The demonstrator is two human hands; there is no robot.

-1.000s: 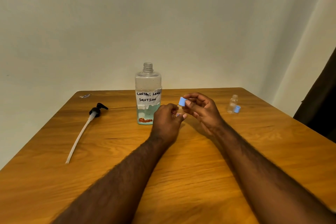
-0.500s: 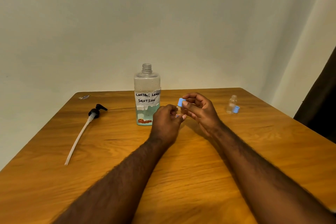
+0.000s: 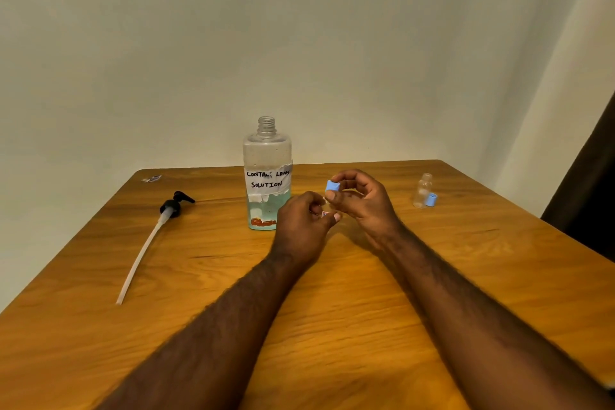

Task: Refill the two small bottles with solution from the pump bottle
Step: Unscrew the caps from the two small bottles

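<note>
Uncapping, or possibly recapping, the first small bottle (image 3: 324, 212) — impossible to tell which from one look. Left hand (image 3: 301, 226) curled tightly round that bottle, fingers narrow, only a sliver of clear plastic and label showing past the thumb. Right hand (image 3: 361, 200) just beside it, fingertips (image 3: 336, 198) pinched on the blue cap (image 3: 332, 186), held right above the bottle's mouth.

Pump bottle (image 3: 267, 176) just beyond the left knuckles, upright, neck open, solution low in the body. Pump head (image 3: 173, 206) with its long tube lying well off to the left of the left hand. Second small bottle (image 3: 422, 190) well to the right of the right hand, its own blue cap (image 3: 431, 200) touching its base.

If uncapping: cap set down close by, then a slow, steady pour from the wide neck into a very narrow one — spill likely.
</note>
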